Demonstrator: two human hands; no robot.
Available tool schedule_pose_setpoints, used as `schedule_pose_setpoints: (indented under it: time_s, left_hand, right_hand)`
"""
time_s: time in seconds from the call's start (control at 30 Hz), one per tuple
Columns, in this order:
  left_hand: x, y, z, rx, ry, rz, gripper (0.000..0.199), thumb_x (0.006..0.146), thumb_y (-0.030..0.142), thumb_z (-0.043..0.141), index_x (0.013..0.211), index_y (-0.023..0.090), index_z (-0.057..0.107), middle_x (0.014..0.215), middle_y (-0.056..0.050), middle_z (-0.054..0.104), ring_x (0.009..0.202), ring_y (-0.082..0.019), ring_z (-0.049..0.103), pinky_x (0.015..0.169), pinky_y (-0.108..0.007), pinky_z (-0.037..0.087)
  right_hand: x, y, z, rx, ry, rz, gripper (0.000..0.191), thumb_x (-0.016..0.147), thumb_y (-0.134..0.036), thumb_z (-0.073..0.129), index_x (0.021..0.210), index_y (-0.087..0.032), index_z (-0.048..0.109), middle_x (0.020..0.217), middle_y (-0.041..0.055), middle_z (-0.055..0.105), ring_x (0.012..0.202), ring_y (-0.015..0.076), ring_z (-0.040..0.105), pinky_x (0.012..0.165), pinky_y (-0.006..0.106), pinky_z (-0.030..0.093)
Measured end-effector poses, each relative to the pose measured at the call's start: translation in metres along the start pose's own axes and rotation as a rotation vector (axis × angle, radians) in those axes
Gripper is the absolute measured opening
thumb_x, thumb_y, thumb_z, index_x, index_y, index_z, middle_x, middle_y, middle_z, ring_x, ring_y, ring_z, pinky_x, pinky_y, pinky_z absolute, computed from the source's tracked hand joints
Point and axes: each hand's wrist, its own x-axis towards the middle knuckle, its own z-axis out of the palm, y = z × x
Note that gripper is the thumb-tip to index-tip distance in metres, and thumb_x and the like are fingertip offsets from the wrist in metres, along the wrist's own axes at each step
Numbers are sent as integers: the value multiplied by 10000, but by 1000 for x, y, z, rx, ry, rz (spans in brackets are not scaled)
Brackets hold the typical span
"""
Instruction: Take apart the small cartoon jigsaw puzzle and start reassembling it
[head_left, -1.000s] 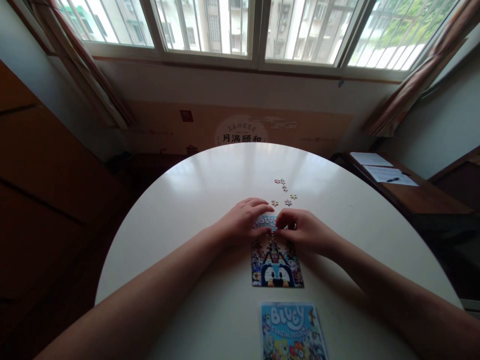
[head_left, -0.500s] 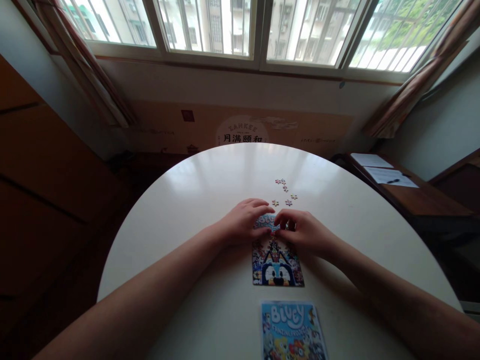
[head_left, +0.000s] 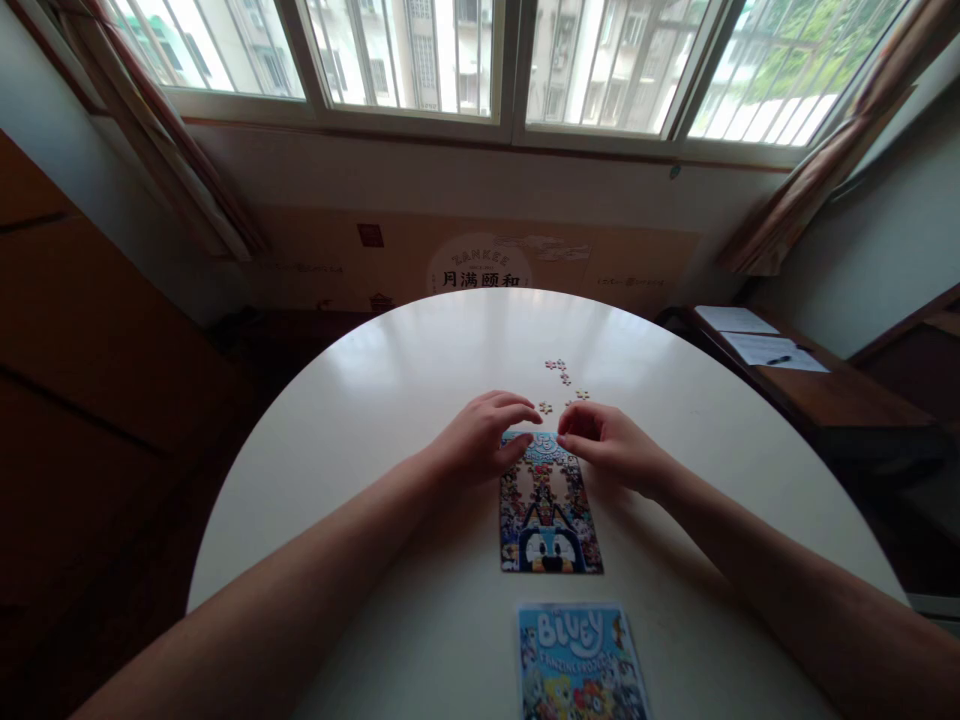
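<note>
A mostly assembled jigsaw puzzle (head_left: 551, 505) lies flat on the table, showing a blue cartoon dog's face at its near end. Gaps in the pieces show pale table around its middle. My left hand (head_left: 491, 435) is at the puzzle's upper left edge, thumb and fingers apart, holding nothing. At the upper right corner is my right hand (head_left: 607, 440), its fingers curled and the thumb near the index fingertip; anything in that pinch is too small to make out. Just beyond the hands lies a loose puzzle piece (head_left: 546, 408), with another partly hidden behind my right fingers.
Farther back are more loose puzzle pieces (head_left: 565, 379). A "Bluey" picture sheet (head_left: 581, 655) lies at the near side of the round white table (head_left: 337, 400). Papers and a pen (head_left: 780, 358) rest on a wooden side table at right. Windows stand beyond.
Both hands have moved off the middle of the puzzle and apart, the right one up toward the loose pieces. More of the puzzle's upper part now shows. The view has shifted slightly.
</note>
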Motion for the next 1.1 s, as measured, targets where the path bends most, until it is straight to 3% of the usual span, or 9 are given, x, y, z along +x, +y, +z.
schedule_pose_setpoints:
  time_s: [0.13, 0.3, 0.53, 0.73, 0.9, 1.1]
  left_hand:
    - [0, 2, -7, 28, 110, 17, 233, 839, 81, 585, 977, 220, 711, 1070, -60, 729, 1016, -224, 653, 939, -462, 549]
    - [-1, 2, -8, 27, 34, 73, 353, 778, 3, 526, 806, 265, 759, 1085, -14, 729, 1050, -221, 634, 907, -435, 558]
    - [0, 9, -2, 14, -126, 110, 484, 755, -33, 526, 919, 328, 804, 1202, -6, 704, 1151, -230, 599, 984, -454, 527]
    - [1, 3, 0, 23, -201, 93, 384, 771, 25, 626, 895, 336, 814, 1219, -16, 704, 1158, -261, 600, 969, -454, 532]
    - [2, 3, -3, 19, -244, 58, 416, 783, 12, 603, 917, 343, 817, 1235, -8, 702, 1199, -257, 584, 1007, -455, 517]
    - [4, 3, -4, -1, -261, 38, 444, 750, -8, 582, 908, 331, 821, 1223, -15, 711, 1186, -252, 597, 1012, -450, 516]
  right_hand:
    - [4, 10, -11, 116, 229, 27, 154, 835, -339, 689, 875, -203, 630, 680, -13, 566, 605, 137, 487, 549, 293, 375]
    - [9, 22, -14, 81, 438, -6, 138, 803, -315, 710, 829, -203, 634, 582, -48, 481, 543, 117, 404, 508, 281, 300]
    - [13, 31, -13, 175, 471, 11, 125, 790, -308, 701, 823, -202, 642, 564, -56, 471, 503, 102, 370, 465, 260, 272]
    - [12, 26, -17, 249, 603, -18, 158, 769, -328, 726, 834, -204, 652, 569, -52, 475, 485, 101, 370, 430, 249, 275]
    - [15, 31, -24, 291, 716, -12, 197, 758, -360, 712, 863, -221, 619, 603, -46, 494, 469, 106, 384, 402, 250, 280]
    - [19, 40, -23, 303, 754, 16, 195, 752, -358, 693, 860, -217, 613, 578, -60, 459, 446, 104, 369, 390, 248, 260]
